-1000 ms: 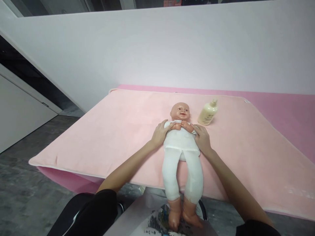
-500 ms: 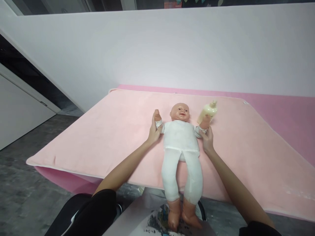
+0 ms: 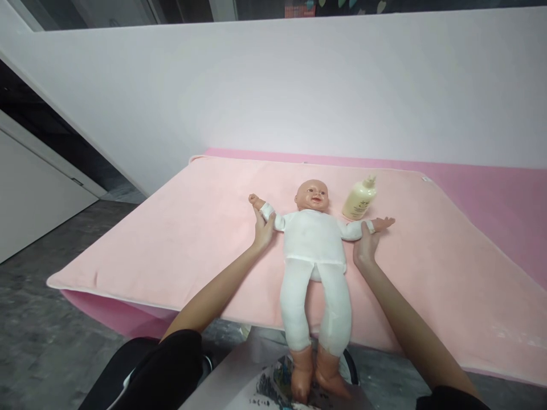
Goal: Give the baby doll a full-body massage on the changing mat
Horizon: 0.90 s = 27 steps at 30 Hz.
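Note:
A baby doll (image 3: 315, 239) with a white cloth body lies on its back on a pale pink blanket (image 3: 162, 228), its feet hanging over the near edge toward me. My left hand (image 3: 262, 230) grips the doll's arm on the left side near the wrist. On the other side, my right hand (image 3: 366, 245) holds the doll's other arm by the forearm. Both doll arms are stretched out sideways. Close to the doll's head, beyond my right hand, a cream-coloured pump bottle (image 3: 359, 198) lies tilted on the blanket.
The blanket covers a darker pink table surface (image 3: 491, 210). A white wall (image 3: 277, 85) rises behind it. At the left are a grey floor (image 3: 38, 307) and a white panel (image 3: 34, 193).
Both hands have moved the doll's arms outward and down, from raised to spread sideways. More of the pump bottle now shows. The doll's body has stayed put.

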Each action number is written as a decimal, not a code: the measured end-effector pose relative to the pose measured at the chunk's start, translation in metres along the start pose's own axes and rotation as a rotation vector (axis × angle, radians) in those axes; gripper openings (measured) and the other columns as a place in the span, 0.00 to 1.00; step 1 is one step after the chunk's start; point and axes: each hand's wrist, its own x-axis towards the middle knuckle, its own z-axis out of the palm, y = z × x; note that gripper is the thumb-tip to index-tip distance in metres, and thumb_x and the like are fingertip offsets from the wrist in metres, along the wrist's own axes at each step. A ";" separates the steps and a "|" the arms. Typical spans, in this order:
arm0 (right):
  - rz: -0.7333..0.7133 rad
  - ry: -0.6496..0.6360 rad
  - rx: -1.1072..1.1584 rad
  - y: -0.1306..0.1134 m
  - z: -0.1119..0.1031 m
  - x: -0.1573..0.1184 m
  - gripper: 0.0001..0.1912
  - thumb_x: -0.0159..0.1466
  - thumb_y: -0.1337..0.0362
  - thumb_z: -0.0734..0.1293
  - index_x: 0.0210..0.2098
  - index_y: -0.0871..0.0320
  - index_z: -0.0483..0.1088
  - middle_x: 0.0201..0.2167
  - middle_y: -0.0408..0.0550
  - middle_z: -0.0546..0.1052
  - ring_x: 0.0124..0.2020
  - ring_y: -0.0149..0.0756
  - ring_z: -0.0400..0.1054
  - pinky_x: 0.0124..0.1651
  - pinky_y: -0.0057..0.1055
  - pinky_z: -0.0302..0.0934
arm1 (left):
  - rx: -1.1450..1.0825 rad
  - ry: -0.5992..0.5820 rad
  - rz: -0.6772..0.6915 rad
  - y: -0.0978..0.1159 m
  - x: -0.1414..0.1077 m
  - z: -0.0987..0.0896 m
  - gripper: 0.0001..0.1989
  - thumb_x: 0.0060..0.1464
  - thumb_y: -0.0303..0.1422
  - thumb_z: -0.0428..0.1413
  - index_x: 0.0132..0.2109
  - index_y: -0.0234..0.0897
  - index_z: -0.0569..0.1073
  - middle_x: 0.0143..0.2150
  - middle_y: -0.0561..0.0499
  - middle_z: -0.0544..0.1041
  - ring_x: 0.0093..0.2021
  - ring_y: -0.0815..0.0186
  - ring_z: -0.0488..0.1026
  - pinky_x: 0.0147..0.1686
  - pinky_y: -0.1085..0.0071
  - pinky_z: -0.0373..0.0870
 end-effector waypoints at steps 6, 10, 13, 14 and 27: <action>-0.141 -0.035 -0.008 -0.021 -0.001 -0.011 0.40 0.63 0.56 0.57 0.67 0.50 0.29 0.69 0.51 0.38 0.69 0.40 0.38 0.65 0.47 0.44 | -0.032 -0.063 0.027 0.006 -0.005 -0.001 0.41 0.61 0.43 0.47 0.69 0.45 0.28 0.62 0.45 0.66 0.54 0.60 0.70 0.51 0.64 0.67; -0.154 -0.220 -0.045 -0.023 0.001 -0.015 0.34 0.61 0.61 0.59 0.65 0.56 0.48 0.60 0.55 0.61 0.59 0.42 0.58 0.61 0.45 0.54 | 0.121 -0.138 0.195 0.011 -0.011 -0.001 0.35 0.61 0.37 0.45 0.69 0.45 0.38 0.66 0.45 0.59 0.62 0.59 0.60 0.59 0.62 0.60; -0.306 -0.407 -0.237 -0.022 0.002 -0.018 0.29 0.57 0.69 0.57 0.59 0.55 0.62 0.51 0.52 0.69 0.53 0.44 0.62 0.58 0.46 0.56 | 0.348 -0.244 0.308 0.016 -0.017 0.003 0.28 0.60 0.31 0.44 0.67 0.48 0.53 0.66 0.46 0.58 0.62 0.55 0.60 0.59 0.57 0.57; -0.371 -0.444 -0.305 -0.023 0.003 -0.018 0.29 0.55 0.71 0.56 0.56 0.55 0.65 0.49 0.52 0.70 0.52 0.44 0.62 0.57 0.46 0.57 | 0.427 -0.270 0.330 0.018 -0.019 0.005 0.27 0.60 0.29 0.44 0.65 0.49 0.58 0.66 0.46 0.58 0.60 0.54 0.60 0.58 0.55 0.58; -0.483 -0.435 -0.344 -0.015 0.003 -0.019 0.32 0.52 0.75 0.55 0.55 0.56 0.66 0.48 0.51 0.70 0.50 0.43 0.62 0.55 0.44 0.59 | 0.566 -0.291 0.409 0.021 -0.021 0.004 0.27 0.59 0.25 0.43 0.64 0.47 0.60 0.61 0.42 0.61 0.58 0.55 0.62 0.55 0.56 0.61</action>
